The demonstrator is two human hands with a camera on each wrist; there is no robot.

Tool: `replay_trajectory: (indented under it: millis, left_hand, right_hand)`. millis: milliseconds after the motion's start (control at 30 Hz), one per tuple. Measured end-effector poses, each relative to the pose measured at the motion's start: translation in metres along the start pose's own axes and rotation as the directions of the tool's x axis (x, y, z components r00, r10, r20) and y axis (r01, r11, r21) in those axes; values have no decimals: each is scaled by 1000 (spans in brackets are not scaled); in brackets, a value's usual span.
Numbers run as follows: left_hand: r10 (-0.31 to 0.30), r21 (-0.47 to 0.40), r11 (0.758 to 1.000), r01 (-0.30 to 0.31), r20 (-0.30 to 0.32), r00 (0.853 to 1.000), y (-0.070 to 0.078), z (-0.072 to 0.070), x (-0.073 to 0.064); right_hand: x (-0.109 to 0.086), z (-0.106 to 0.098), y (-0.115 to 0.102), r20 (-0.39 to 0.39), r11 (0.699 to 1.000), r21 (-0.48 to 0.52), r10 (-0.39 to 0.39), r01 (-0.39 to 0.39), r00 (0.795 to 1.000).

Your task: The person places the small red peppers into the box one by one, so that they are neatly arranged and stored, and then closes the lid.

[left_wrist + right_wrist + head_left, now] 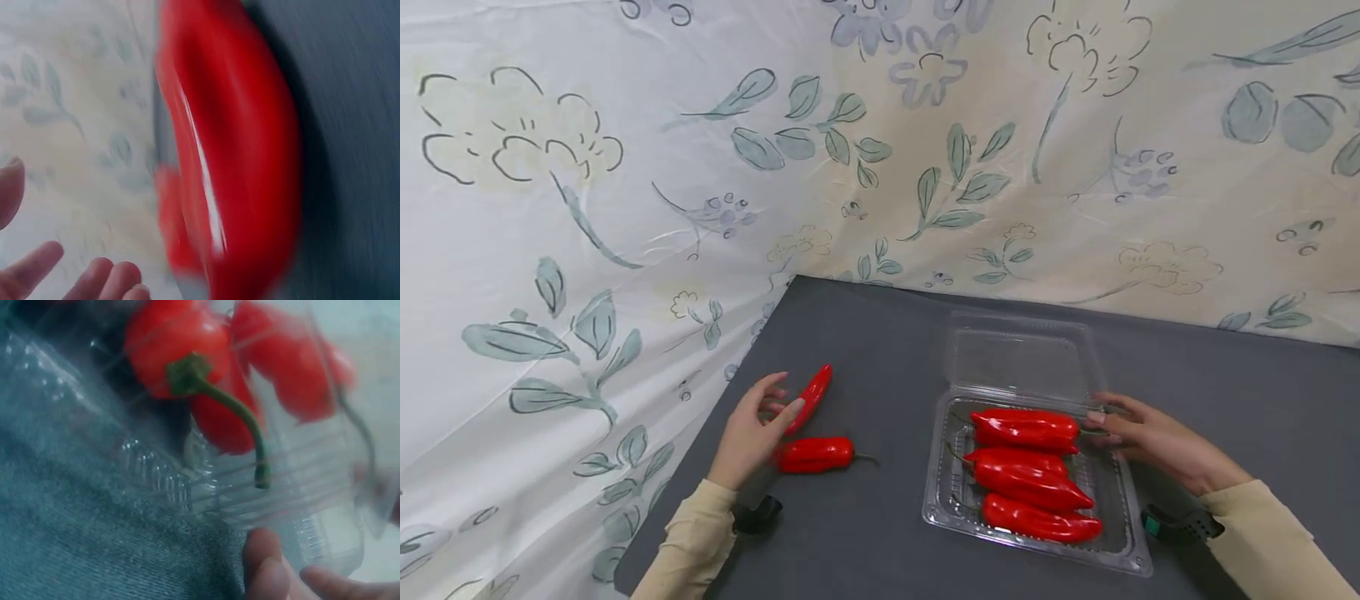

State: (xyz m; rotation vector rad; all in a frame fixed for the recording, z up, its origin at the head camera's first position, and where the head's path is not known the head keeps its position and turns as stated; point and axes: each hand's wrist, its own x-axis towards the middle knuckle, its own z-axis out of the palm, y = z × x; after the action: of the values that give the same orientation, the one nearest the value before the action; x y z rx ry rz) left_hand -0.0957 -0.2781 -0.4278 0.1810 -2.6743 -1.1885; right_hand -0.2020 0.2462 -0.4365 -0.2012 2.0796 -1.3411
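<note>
My left hand (751, 432) is at a red pepper (814, 398) lying aslant on the dark table, its fingers spread and loosely bent beside it. A second loose pepper (816, 455) lies just below, stem pointing right. In the left wrist view a blurred pepper (237, 150) fills the middle, apart from the fingers. A clear plastic box (934, 475) holds several red peppers, among them a top one (1026, 429). At the box's upper right edge, my right hand (1157, 437) has relaxed fingers close to a stem. The right wrist view shows a curved green stem (247, 419) near these fingers.
The box's hinged lid (1022, 354) lies folded back, away from me. Patterned floral cloth (917, 167) hangs behind and to the left of the dark grey table (880, 333). A black band (1183, 523) is around my right wrist, another (756, 515) around my left.
</note>
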Motion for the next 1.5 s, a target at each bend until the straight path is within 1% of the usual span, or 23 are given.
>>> replay_trajectory:
  millis: [33, 100, 167, 233, 300, 433, 533, 600, 667, 833, 933, 1100, 1167, 1233, 1367, 1500]
  left_hand:
    - [-5, 35, 999, 5, 0, 1000, -5, -4, 3]
    - [-18, 82, 997, 16, 22, 1000, -12, -9, 8]
    - [-42, 103, 994, 36, 61, 997, -17, -9, 14]
    - [-64, 118, 992, 51, 102, 993, -21, -6, 18]
    - [-91, 122, 990, 74, 138, 986, -23, 1, 22]
    - [-118, 138, 986, 93, 184, 976, -26, 16, 27]
    - [-113, 149, 985, 86, 181, 977, -26, 23, 28]
    - [-109, 160, 984, 80, 178, 978, -25, 24, 27]
    - [-109, 178, 981, 76, 180, 978, -23, 23, 25]
    - [-126, 209, 974, 83, 204, 971, -19, 16, 20]
    - [-126, 207, 975, 83, 206, 970, -20, 14, 19]
    - [-150, 207, 972, 108, 199, 968, -23, 10, 16]
    - [-167, 206, 970, 126, 197, 966, -23, 10, 15]
    - [-168, 207, 970, 127, 194, 967, -23, 10, 15]
    - [-163, 195, 973, 126, 191, 968, -22, 14, 18]
    - [-181, 127, 979, 157, 206, 962, -18, 15, 24]
  right_hand:
    - [-3, -1, 2, -7, 1000, 4, 14, -14, 1000]
    - [-8, -4, 8, -11, 999, 18, 31, -31, 999]
    - [-12, -5, 14, -8, 998, 44, 42, -42, 999]
    - [-15, -7, 19, 2, 996, 72, 49, -49, 999]
    - [-17, -8, 24, 19, 994, 102, 46, -48, 999]
    - [-18, -9, 28, 38, 988, 145, 48, -52, 998]
    - [-17, -6, 27, 35, 986, 156, 48, -53, 998]
    - [-16, -4, 25, 27, 986, 159, 48, -51, 998]
    - [-15, -1, 23, 20, 985, 162, 49, -52, 999]
    - [-9, 4, 20, 5, 986, 158, 48, -48, 999]
    - [-5, 3, 18, 11, 987, 155, 31, -32, 999]
    - [1, 2, 13, 14, 987, 162, 7, -9, 1000]
    - [3, 3, 11, 5, 987, 161, 13, -13, 1000]
    - [3, 3, 10, -4, 987, 158, 18, -17, 1000]
    - [2, 2, 9, -25, 987, 161, 29, -25, 999]
    - [1, 0, 8, -40, 988, 154, 23, -16, 999]
